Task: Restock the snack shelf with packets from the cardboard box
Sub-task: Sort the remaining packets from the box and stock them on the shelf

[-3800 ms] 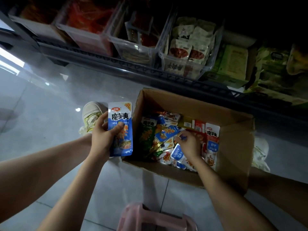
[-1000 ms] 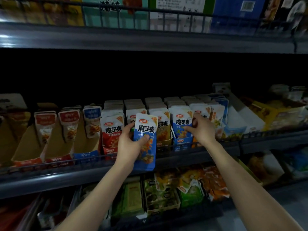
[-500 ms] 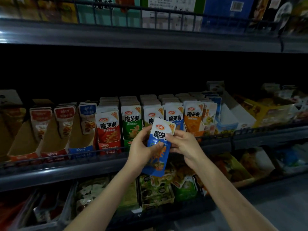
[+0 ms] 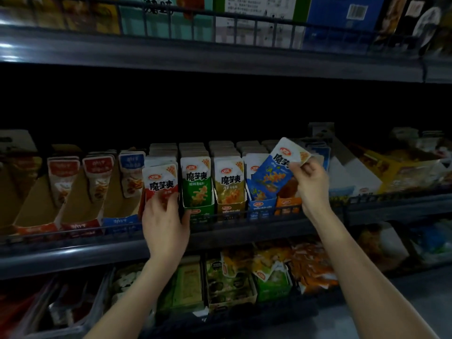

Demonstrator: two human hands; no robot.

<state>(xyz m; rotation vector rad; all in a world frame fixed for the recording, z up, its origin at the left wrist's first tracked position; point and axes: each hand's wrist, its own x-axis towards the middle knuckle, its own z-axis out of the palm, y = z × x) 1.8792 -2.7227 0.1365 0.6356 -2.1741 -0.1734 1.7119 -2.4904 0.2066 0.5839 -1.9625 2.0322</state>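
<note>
My right hand [image 4: 309, 184] pinches the top corner of a blue snack packet [image 4: 272, 173]. The packet is tilted, its lower end in the blue display box [image 4: 260, 205] on the middle shelf [image 4: 73, 250]. My left hand [image 4: 166, 221] grips the front of the red display box [image 4: 160, 189]; its fingers lie on the front red packet and its thumb is beside the green box [image 4: 197, 192]. Rows of upright packets fill the red, green, olive [image 4: 230, 189], blue and orange [image 4: 288, 206] boxes. The cardboard box is out of view.
Half-filled slanted display boxes [image 4: 61, 192] stand to the left on the same shelf, and yellow and white cartons [image 4: 381, 172] to the right. A wire rail [image 4: 232, 215] runs along the shelf front. Above is a shelf with large boxes [image 4: 256, 18]. Below are bins of mixed snacks [image 4: 230, 280].
My right hand has taken the blue packet from my left hand and carried it up and right to the blue box. My left hand moved left onto the red box.
</note>
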